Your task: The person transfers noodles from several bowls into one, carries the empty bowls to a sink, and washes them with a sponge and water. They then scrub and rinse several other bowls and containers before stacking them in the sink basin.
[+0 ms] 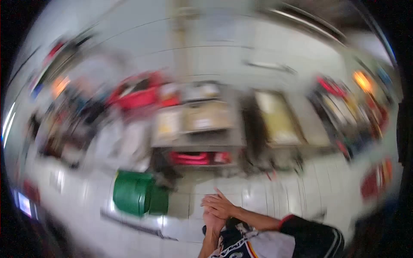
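My right hand [220, 206] lies across my left hand [214, 220] in front of my body, low in the view. The thumb of the right hand sticks up apart, and its fingers stretch over the left one. Most of the left fingers are hidden beneath it. I see no object in or between the hands. Below them is my patterned white and dark shirt [273, 241]. To the left of the hands, on the tiled floor, stands a green plastic bin [129, 193].
Blurred by motion, a metal table [195, 139] bears boxes and a red basket [140, 92]. Right of it is a yellowish tray or slab [277, 118]. Cluttered shelves fill both sides. A dark bar [131, 224] lies on the white tiled floor [180, 230].
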A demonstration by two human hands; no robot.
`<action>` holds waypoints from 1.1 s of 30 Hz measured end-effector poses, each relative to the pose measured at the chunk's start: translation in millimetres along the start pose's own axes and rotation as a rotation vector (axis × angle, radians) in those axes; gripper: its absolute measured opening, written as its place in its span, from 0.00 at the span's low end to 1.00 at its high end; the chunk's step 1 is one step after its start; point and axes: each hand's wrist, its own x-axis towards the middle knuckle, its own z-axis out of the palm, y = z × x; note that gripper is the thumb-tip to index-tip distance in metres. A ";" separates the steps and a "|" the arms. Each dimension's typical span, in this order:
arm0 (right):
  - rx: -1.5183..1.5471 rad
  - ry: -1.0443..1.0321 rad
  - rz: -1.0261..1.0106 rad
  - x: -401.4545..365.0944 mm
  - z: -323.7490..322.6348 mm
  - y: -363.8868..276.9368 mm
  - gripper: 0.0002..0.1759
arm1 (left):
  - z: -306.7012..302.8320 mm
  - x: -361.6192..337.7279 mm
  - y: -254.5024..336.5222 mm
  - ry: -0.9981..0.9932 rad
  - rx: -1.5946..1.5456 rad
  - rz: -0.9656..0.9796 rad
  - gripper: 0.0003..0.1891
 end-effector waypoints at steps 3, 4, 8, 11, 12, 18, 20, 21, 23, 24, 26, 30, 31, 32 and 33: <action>-0.208 0.130 0.285 -25.2 -20.4 8.4 0.22 | 23.4 11.7 -14.8 0.035 0.329 -0.300 0.24; -0.175 0.187 0.391 -46.4 -5.6 8.7 0.21 | 27.3 16.3 -11.7 -0.093 0.487 -0.386 0.24; -0.047 0.492 0.782 -64.7 -42.0 26.4 0.21 | 52.8 53.2 -50.6 -0.118 0.575 -0.727 0.24; 0.452 0.953 0.849 -142.5 -111.1 48.6 0.25 | 58.3 76.1 -159.3 -0.659 1.820 -0.724 0.29; 0.624 1.160 0.794 -170.4 -116.8 53.6 0.27 | 56.2 79.6 -199.7 -0.918 2.358 -0.576 0.29; 1.401 1.747 0.502 -338.1 -226.8 20.4 0.38 | -69.3 89.8 -400.6 -1.575 2.211 -0.222 0.32; 1.283 1.657 0.481 -382.1 -271.2 36.6 0.39 | -77.0 108.6 -463.4 -1.520 2.108 -0.323 0.32; 1.202 1.600 0.519 -398.7 -296.7 32.6 0.39 | -66.9 104.6 -497.4 -1.412 2.032 -0.302 0.29; 1.183 1.451 0.573 -431.2 -352.4 15.1 0.38 | -32.1 105.4 -544.2 -1.251 1.838 -0.425 0.27; 1.127 1.453 0.668 -450.0 -375.0 22.0 0.33 | -6.1 109.7 -571.7 -1.211 1.873 -0.493 0.25; 0.946 1.371 0.745 -502.3 -410.6 51.8 0.29 | 35.9 126.8 -626.0 -1.227 1.771 -0.332 0.15; 0.809 1.666 1.060 -628.2 -441.7 147.1 0.23 | 89.1 221.7 -731.8 -1.111 1.618 -0.305 0.11; 0.689 1.605 1.248 -671.6 -429.0 168.7 0.21 | 99.3 252.1 -761.0 -1.017 1.513 -0.363 0.11; 0.580 1.528 1.434 -721.3 -409.9 193.0 0.19 | 108.1 282.9 -789.0 -0.916 1.406 -0.417 0.12; 0.290 1.123 1.710 -782.3 -371.0 202.5 0.19 | 110.2 322.7 -819.6 -0.858 1.431 -0.414 0.12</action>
